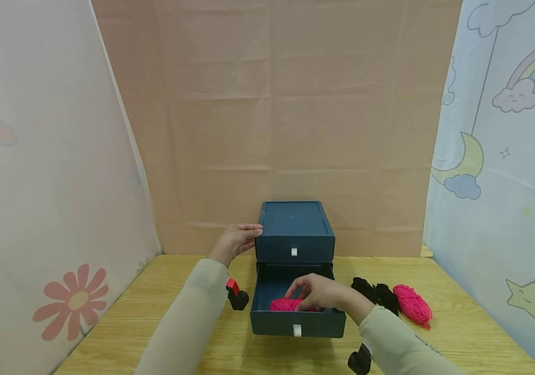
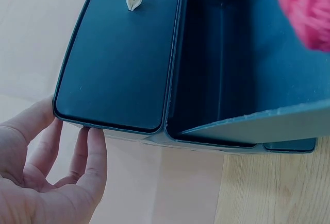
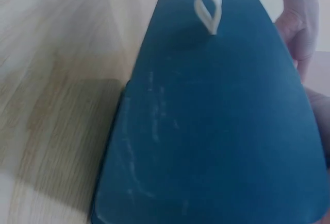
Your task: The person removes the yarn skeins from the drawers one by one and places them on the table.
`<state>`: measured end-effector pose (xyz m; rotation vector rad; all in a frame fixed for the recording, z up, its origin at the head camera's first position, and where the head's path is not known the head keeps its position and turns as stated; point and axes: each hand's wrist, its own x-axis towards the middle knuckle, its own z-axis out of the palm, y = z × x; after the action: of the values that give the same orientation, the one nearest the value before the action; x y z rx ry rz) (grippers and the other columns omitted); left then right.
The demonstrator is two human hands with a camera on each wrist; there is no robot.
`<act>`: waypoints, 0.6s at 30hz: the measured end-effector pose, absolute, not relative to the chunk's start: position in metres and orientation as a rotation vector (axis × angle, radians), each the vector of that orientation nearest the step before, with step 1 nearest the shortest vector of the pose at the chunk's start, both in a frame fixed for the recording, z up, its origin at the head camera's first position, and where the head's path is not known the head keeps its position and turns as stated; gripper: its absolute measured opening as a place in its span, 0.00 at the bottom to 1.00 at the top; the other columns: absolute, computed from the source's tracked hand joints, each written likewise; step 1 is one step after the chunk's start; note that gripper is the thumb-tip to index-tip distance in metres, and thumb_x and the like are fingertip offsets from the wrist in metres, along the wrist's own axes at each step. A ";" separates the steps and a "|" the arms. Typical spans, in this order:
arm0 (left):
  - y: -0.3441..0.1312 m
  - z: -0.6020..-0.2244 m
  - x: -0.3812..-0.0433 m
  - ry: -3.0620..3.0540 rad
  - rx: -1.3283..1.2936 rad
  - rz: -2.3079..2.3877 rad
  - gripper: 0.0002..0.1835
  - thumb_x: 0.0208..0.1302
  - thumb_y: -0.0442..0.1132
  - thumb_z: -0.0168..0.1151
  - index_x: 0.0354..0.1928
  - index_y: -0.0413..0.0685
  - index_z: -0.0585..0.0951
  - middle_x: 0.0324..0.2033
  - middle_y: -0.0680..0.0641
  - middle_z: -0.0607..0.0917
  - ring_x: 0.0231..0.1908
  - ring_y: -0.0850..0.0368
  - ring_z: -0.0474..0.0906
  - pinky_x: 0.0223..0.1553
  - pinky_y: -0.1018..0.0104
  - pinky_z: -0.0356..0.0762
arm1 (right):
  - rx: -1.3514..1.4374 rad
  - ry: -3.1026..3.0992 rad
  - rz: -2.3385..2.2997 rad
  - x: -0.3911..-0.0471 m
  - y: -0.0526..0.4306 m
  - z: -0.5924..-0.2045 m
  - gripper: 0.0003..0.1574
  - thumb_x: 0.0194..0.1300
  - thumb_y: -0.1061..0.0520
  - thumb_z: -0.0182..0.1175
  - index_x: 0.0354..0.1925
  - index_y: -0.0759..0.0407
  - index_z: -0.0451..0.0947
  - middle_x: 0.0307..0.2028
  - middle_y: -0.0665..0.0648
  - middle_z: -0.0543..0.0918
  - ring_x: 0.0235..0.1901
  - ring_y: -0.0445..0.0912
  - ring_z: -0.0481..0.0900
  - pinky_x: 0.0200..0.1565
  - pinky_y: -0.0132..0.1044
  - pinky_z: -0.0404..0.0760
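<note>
A dark blue two-drawer box (image 1: 295, 219) stands at the back of the table, its lower drawer (image 1: 274, 325) pulled out. My left hand (image 1: 236, 242) touches the left side of the box near the upper front corner. In the left wrist view, its fingertips (image 2: 95, 137) lie along the edge beside the closed upper drawer (image 2: 118, 64). My right hand (image 1: 322, 291) reaches into the lower drawer and grips a bundle of pink yarn (image 1: 282, 305), which hangs over the drawer floor in the left wrist view. The drawer front (image 3: 206, 121) fills most of the right wrist view, hiding the yarn.
Right of the drawer lie black yarn bundles (image 1: 386, 298) and another pink yarn bundle (image 1: 412, 306) on the wooden table (image 1: 155, 297). White loop pulls (image 1: 297, 330) stick out from both drawer fronts. Brown paper (image 1: 291, 114) covers the back wall; printed sheets hang at both sides.
</note>
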<state>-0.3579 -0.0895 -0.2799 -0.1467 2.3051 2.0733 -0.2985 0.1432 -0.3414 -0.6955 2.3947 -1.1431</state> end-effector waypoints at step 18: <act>-0.092 -0.279 -0.359 2.297 -0.163 2.078 0.12 0.64 0.38 0.64 0.49 0.46 0.85 0.48 0.45 0.84 0.41 0.57 0.81 0.54 0.64 0.79 | -0.751 2.357 -1.539 -0.305 0.180 -0.307 0.27 0.61 0.57 0.66 0.57 0.64 0.73 0.47 0.64 0.80 0.42 0.49 0.79 0.43 0.43 0.85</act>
<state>-0.3592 -0.0921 -0.2790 -0.1627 2.2973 2.0781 -0.3050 0.1799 -0.3071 -0.7507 2.3573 -1.5392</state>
